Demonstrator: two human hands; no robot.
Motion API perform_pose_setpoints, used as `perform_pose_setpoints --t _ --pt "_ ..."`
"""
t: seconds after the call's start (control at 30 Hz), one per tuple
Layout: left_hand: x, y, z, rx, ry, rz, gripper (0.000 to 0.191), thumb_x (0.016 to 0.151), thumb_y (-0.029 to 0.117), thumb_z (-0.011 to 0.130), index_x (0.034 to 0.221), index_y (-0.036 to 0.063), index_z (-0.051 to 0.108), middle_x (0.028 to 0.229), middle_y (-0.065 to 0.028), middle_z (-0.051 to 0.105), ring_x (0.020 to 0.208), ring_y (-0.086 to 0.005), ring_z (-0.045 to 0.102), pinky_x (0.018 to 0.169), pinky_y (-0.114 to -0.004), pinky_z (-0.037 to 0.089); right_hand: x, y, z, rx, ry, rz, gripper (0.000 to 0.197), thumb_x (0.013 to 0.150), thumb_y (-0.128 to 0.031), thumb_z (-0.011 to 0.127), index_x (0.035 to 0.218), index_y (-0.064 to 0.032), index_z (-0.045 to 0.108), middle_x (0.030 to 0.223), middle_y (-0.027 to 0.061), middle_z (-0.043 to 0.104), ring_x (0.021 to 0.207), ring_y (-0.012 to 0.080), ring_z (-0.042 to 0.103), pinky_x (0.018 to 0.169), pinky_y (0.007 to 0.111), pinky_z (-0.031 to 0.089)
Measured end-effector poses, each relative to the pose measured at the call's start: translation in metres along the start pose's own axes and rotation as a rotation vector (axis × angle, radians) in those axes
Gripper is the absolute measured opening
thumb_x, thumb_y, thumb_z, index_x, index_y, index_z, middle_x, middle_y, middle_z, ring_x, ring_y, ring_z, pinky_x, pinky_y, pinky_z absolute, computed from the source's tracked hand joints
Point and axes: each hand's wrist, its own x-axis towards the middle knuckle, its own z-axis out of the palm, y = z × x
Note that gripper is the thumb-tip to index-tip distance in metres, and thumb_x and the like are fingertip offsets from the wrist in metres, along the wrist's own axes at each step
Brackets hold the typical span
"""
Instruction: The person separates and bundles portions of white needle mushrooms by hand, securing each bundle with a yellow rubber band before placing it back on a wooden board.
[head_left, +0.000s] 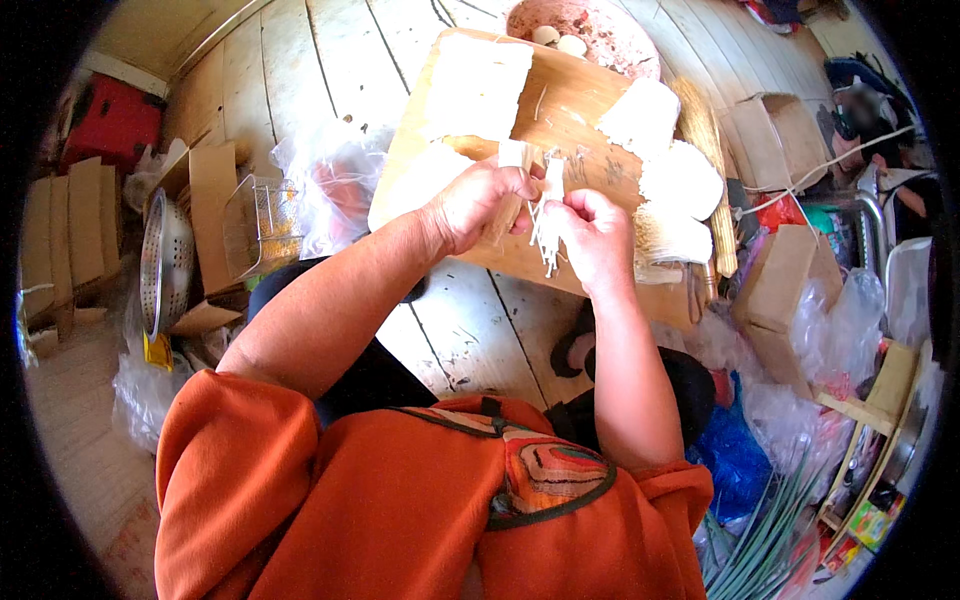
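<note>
Over a wooden board (570, 157), my left hand (480, 196) grips a pale, layered strip (516, 154), possibly tofu skin or mushroom. My right hand (596, 236) pinches a bundle of thin white strands (553, 180), perhaps enoki mushrooms, close beside it. A flat whitish slab or stack of sheets (480, 86) lies at the board's upper left, and another pale piece (435, 176) is by my left wrist. Along the right side are several white clumps (681, 180), overexposed, the lowest one (671, 232) showing fine strands. Small shreds are scattered on the board.
A pink basin (622, 34) holding roundish pale items stands beyond the board. A straw hand broom (701, 120) lies along its right edge. Left are a clear plastic bag (330, 187), wire basket (281, 217) and metal colander (166, 262). Cardboard boxes (776, 142) and green onions (765, 532) are right.
</note>
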Motion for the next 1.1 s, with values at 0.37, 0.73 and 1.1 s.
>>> perform_pose_setpoints --t 0.37,0.73,1.1 --pt "-0.001 -0.011 0.026 0.16 -0.152 0.102 0.033 0.087 0.028 0.066 0.105 0.0003 0.062 0.097 -0.0093 0.067 0.093 -0.0183 0.063 0.084 -0.03 0.049 -0.024 -0.014 -0.007 0.091 -0.008 -0.216 0.016 0.081 -0.015 0.069 0.084 0.0003 0.065 0.068 0.0044 0.065 0.06 0.0103 0.058 0.057 0.026 0.048" --pt "-0.001 -0.009 0.027 0.327 -0.132 0.182 0.025 0.087 0.027 0.06 0.092 0.0032 0.065 0.084 -0.0046 0.063 0.075 -0.0119 0.057 0.067 -0.027 0.047 -0.021 -0.01 -0.016 0.018 -0.069 -0.209 0.016 0.081 -0.016 0.07 0.084 -0.0002 0.066 0.068 0.0049 0.065 0.061 0.0113 0.059 0.059 0.027 0.049" --pt "-0.009 0.007 0.02 0.705 -0.306 0.143 0.036 0.09 0.035 0.06 0.103 0.002 0.063 0.088 -0.0067 0.065 0.085 -0.0145 0.061 0.081 -0.03 0.049 -0.02 -0.033 -0.042 0.148 -0.086 -0.169 0.025 0.081 -0.01 0.07 0.103 0.0009 0.065 0.088 0.0045 0.064 0.073 0.0089 0.059 0.065 0.023 0.05"
